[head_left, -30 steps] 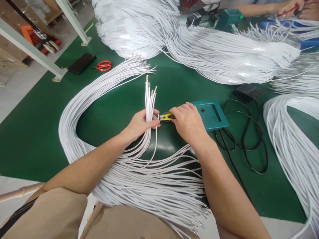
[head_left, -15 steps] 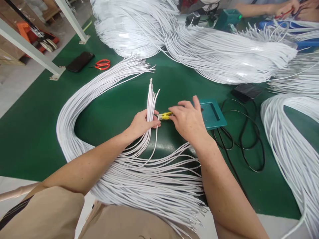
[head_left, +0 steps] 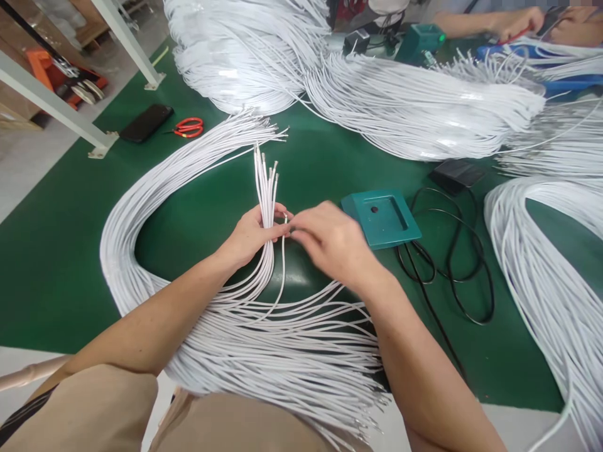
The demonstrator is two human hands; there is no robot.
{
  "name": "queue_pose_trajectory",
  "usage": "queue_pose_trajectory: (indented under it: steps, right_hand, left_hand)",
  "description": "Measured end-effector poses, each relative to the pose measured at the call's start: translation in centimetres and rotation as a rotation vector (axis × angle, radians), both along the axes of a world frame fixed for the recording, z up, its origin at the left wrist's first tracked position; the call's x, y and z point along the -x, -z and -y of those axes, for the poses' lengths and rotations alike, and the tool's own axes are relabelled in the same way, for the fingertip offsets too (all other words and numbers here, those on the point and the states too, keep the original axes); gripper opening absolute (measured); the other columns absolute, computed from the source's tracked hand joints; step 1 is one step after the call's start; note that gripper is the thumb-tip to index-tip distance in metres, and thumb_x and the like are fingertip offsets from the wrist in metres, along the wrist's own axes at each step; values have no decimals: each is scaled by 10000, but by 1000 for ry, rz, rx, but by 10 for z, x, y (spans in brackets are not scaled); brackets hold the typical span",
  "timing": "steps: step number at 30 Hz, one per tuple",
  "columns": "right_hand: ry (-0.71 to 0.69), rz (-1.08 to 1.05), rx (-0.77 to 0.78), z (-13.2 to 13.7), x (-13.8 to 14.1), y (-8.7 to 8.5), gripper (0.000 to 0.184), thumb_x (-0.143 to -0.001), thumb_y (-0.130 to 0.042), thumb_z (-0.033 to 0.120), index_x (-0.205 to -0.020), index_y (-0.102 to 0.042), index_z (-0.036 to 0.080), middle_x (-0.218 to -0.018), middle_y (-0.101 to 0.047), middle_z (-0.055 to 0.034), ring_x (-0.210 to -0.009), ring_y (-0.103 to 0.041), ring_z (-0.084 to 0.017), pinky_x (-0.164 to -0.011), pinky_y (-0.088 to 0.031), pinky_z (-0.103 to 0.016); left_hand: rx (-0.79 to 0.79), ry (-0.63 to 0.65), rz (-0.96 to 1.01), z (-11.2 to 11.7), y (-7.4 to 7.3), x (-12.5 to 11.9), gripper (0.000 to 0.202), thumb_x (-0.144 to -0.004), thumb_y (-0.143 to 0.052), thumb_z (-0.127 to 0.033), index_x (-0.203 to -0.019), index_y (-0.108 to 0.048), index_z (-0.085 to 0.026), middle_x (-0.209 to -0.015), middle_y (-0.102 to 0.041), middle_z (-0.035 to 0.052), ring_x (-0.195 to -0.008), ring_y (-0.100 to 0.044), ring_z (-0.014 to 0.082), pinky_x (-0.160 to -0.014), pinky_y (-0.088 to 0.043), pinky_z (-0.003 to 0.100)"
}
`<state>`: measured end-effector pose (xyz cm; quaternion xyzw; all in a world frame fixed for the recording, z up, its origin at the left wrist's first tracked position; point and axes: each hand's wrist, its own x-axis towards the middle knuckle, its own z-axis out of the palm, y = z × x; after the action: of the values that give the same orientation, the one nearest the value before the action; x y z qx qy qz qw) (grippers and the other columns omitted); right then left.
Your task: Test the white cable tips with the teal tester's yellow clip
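Note:
My left hand (head_left: 245, 237) is closed around a small upright bundle of white cables (head_left: 266, 185) with metal tips at the top. One separate white cable (head_left: 283, 267) rises beside the bundle, its end at my left thumb and fingers. My right hand (head_left: 332, 242) is curled, its thumb and forefinger pinched together just right of that end. Whatever it holds is hidden; the yellow tool is out of sight. Below my hands lies a wide spread of white cables (head_left: 282, 351), running on into the looped bundle (head_left: 120, 226) at left.
A teal device with a recessed top (head_left: 370, 235) and black cord (head_left: 455, 276) sits right of my hands. Red-handled scissors (head_left: 189, 127) and a black phone (head_left: 147, 122) lie back left. Large cable bundles (head_left: 424, 113) fill the back. A co-worker's hands (head_left: 518, 25) are at upper right.
My right hand has moved left to my left fingertips and curled in. The yellow tool that was at the cable end no longer shows. The view has shifted slightly.

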<state>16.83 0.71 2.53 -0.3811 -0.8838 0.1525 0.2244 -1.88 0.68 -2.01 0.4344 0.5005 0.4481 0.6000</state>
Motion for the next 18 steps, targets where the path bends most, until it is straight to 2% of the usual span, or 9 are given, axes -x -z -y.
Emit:
queue_pose_trajectory:
  steps: [1, 3, 6, 8, 10, 11, 13, 16, 18]
  right_hand:
    - [-150, -6, 82, 6, 8, -2, 208, -909, -494, 189, -904, -701, 181, -971, -704, -87, -949, -587, -209, -874, -451, -347]
    - [-275, 37, 193, 18, 21, -1, 192, -875, -543, 162, -758, -695, 182, -858, -697, -92, -933, -588, -220, -835, -447, -344]
    - [-168, 155, 405, 30, 29, 4, 200, -791, -640, 154, -593, -640, 186, -612, -610, -79, -738, -579, -233, -689, -419, -352]
    - [-144, 176, 582, 32, 28, 4, 263, -763, -670, 191, -512, -592, 207, -480, -512, -25, -550, -507, -179, -604, -375, -330]
    - [-167, 121, 680, 28, 22, 0, 316, -761, -664, 209, -466, -552, 218, -433, -466, 9, -465, -433, -132, -566, -340, -307]
    - [-150, 74, 680, 23, 18, -3, 330, -780, -640, 214, -464, -543, 216, -436, -473, 15, -458, -421, -119, -560, -332, -298]
    - [4, -83, 632, 12, 11, -7, 317, -840, -563, 233, -524, -565, 206, -485, -528, 17, -485, -441, -108, -561, -331, -282]
    - [304, -452, 554, -4, 5, -7, 171, -864, -541, 314, -775, -636, 205, -606, -599, 30, -524, -466, -91, -561, -352, -259]
    - [352, -670, 577, -10, 3, -4, 146, -823, -599, 347, -840, -626, 204, -662, -603, 35, -536, -467, -82, -549, -362, -248]
  left_hand:
    - [-5, 4, 26, 0, -1, 0, 407, -628, -801, -227, -979, -602, -168, -903, -649, 8, -704, -618, 107, -600, -455, 217]
    - [5, 8, 61, 1, -2, 1, 432, -632, -806, -237, -1009, -602, -180, -862, -647, -8, -697, -598, 96, -638, -467, 222]
    - [40, 4, 64, 1, -7, 2, 355, -698, -772, -314, -996, -644, -168, -914, -666, 28, -805, -618, 119, -725, -491, 239]
    - [76, -3, 57, 1, -10, 3, 318, -729, -744, -367, -955, -681, -152, -946, -669, 54, -861, -621, 135, -760, -497, 247]
    - [101, 7, 30, 2, -11, 4, 337, -724, -745, -392, -957, -708, -151, -882, -666, 47, -786, -609, 121, -730, -492, 241]
    - [99, 17, 17, 2, -11, 3, 357, -714, -754, -394, -975, -714, -155, -836, -664, 36, -731, -596, 111, -708, -486, 240]
    - [69, 46, -1, 4, -10, 1, 400, -686, -778, -381, -1014, -712, -162, -779, -663, 20, -666, -577, 104, -682, -476, 249]
    - [3, 83, -50, 9, -8, -3, 396, -642, -813, -337, -981, -705, -166, -765, -670, 4, -649, -578, 111, -674, -471, 260]
    - [-23, 101, -105, 12, -8, -7, 358, -621, -828, -305, -924, -697, -168, -749, -666, -9, -645, -579, 110, -674, -469, 256]
